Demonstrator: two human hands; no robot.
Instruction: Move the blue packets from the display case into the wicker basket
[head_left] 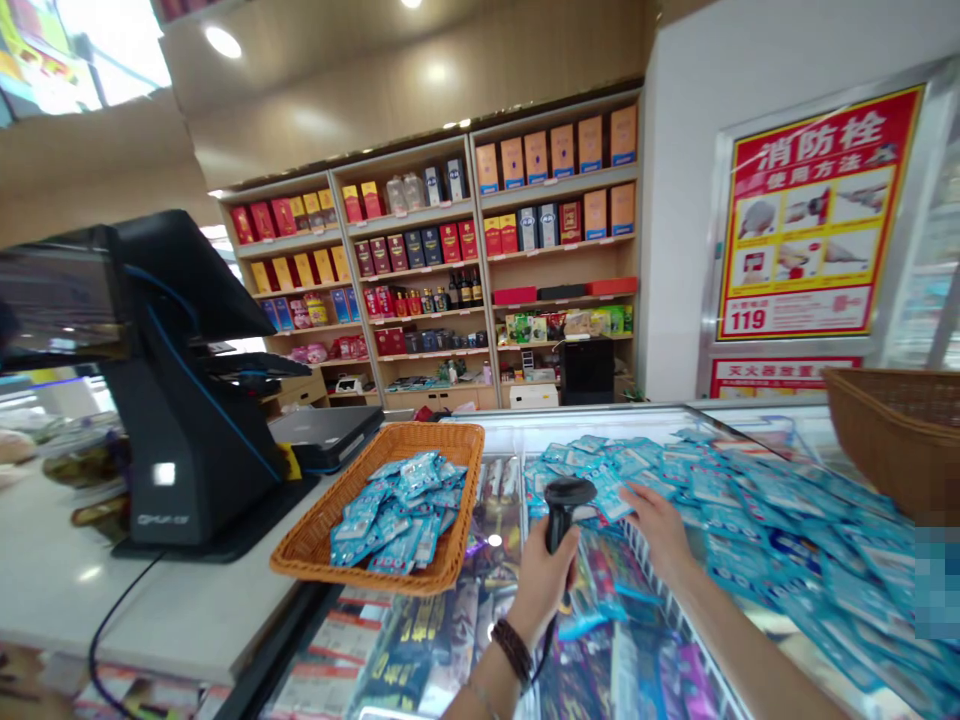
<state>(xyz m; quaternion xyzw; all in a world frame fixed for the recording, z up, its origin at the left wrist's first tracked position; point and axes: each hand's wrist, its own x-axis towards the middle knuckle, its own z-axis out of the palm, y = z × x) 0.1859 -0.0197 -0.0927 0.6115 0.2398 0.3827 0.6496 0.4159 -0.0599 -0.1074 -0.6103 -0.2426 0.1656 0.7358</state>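
My left hand (541,575) is wrapped round the handle of a black barcode scanner (568,492), its head upward and its cord trailing down past the wrist. Just right of it, the fingers of my right hand (658,528) pinch the edge of a small blue packet (613,502), close to the scanner head. Many similar blue packets (720,485) lie spread over the glass freezer top on the right. To the left, an orange-brown wicker basket (466,455) holds a heap of the same blue packets (405,515).
A black checkout terminal (202,440) stands on the white counter (225,610) at left. Below my hands, the freezer (420,640) shows colourful packaged goods. A brown woven basket (892,430) sits at right. Shelves of boxed goods (412,250) line the back wall.
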